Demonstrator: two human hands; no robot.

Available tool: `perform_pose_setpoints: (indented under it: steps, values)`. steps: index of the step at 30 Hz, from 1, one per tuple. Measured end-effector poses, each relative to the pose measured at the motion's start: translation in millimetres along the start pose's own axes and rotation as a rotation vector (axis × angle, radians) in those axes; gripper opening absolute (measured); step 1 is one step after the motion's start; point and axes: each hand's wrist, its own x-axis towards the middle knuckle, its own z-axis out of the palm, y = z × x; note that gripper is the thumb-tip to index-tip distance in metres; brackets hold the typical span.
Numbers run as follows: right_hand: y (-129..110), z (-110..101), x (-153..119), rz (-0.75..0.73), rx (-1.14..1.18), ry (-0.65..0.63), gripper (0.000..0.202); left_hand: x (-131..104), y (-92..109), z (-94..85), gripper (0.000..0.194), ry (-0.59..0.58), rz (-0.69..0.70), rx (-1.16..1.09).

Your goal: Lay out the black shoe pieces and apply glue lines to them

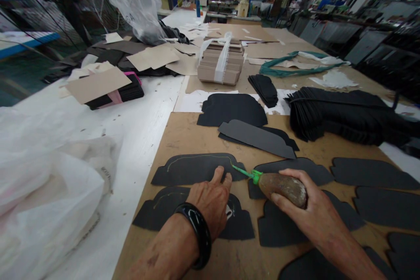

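My right hand (310, 201) grips a brown, worn glue bottle (282, 188) with a green nozzle, tilted to the left. The nozzle tip meets the upper right edge of a black shaped panel (190, 170), where a thin yellowish line of glue follows the top edge. My left hand (211, 201), with a black bangle at the wrist, holds nothing and presses its outstretched fingers on that panel. Under my left hand lies another black panel (170, 205) with a similar line and a whitish mark, partly hidden. More black panels (282, 223) lie beneath and beside my right hand.
Black and grey cut pieces (256, 135) lie ahead, near a long bundle of black pieces (348, 113). A tied stack of beige boards (219, 63) stands farther back. Translucent plastic (59, 201) covers the left side. In the background, a person (285, 0) stands.
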Motion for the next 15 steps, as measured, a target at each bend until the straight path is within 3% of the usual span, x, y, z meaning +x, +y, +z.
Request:
perform_pose_setpoints:
  steps: [4, 10, 15]
  values:
    - [-1.7, 8.5, 8.5, 0.067, 0.132, 0.014, 0.04, 0.4, -1.2, -0.7, 0.071, -0.007, 0.0, 0.018]
    - [-3.7, 18.4, 15.0, 0.245, 0.83, -0.128, 0.045, -0.9, -3.4, -0.8, 0.07, 0.005, 0.016, 0.005]
    - [-2.9, 15.0, 15.5, 0.334, 1.085, -0.192, 0.042, -0.8, -3.6, -1.5, 0.07, -0.004, 0.014, 0.006]
